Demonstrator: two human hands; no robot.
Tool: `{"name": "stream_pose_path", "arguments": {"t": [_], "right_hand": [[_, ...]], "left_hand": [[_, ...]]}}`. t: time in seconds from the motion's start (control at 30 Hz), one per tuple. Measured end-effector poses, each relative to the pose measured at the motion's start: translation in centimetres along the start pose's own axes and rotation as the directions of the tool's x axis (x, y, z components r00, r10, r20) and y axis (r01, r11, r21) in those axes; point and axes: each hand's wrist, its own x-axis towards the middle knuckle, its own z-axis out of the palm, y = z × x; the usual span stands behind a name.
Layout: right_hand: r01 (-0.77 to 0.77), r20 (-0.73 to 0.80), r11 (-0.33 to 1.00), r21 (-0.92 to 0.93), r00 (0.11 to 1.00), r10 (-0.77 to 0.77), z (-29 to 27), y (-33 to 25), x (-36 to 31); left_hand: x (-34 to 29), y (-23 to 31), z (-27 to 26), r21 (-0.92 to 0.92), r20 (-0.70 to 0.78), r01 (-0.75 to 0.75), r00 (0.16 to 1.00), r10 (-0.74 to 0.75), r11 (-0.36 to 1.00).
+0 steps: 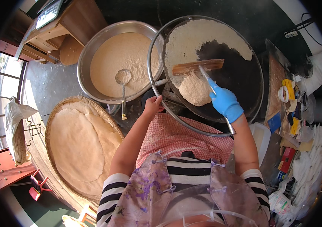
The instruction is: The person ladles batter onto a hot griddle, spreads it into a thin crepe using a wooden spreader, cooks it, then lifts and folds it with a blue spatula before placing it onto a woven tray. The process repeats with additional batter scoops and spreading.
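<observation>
My right hand (227, 104), in a blue glove, is closed round the metal handle of a wooden-bladed batter spreader (198, 66). Its blade rests on a round dark griddle (236, 85). Against the near side of the blade sits a wet lump of batter (194, 90). A thin pale layer of batter (185, 39) covers the griddle's far and left parts, with a ragged edge against the dark surface. Bare, my left hand (154, 106) grips the metal ring (150, 68) that runs round the griddle, at its near left.
Left of the griddle stands a metal basin (80, 72) of batter, with a ladle (123, 77) in it. Nearer, a woven tray (51, 155) holds large thin flatbreads (76, 142). A wooden cabinet (81, 22) is at far left; clutter and plastic bags (308, 162) crowd the right.
</observation>
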Motion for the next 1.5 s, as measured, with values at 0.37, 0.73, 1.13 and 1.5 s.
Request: {"name": "stream_pose_path", "arguments": {"t": [0.37, 0.73, 1.13, 1.5], "right_hand": [[-0.066, 0.033, 0.998, -0.011, 0.997, 0.067, -1.1, 1.4, -1.2], [-0.162, 0.111, 0.987, -0.023, 0.980, 0.163, -1.3, 2.5, -2.3], [-0.228, 0.170, 0.968, -0.102, 0.955, 0.243, -1.5, 1.3, -1.9], [-0.147, 0.235, 0.977, -0.156, 0.955, 0.181, -1.3, 1.0, -2.5]], "left_hand": [[-5.8, -4.5, 4.8, -0.170, 0.037, -0.043, 0.998, 0.050, 0.984], [0.0, -0.8, 0.3, 0.007, 0.029, -0.014, 0.999, 0.014, 1.000], [-4.7, -2.6, 1.3, -0.082, 0.031, -0.041, 0.999, 0.044, 0.996], [0.8, -1.4, 0.3, 0.039, -0.045, -0.041, 0.998, 0.043, 0.998]]}}
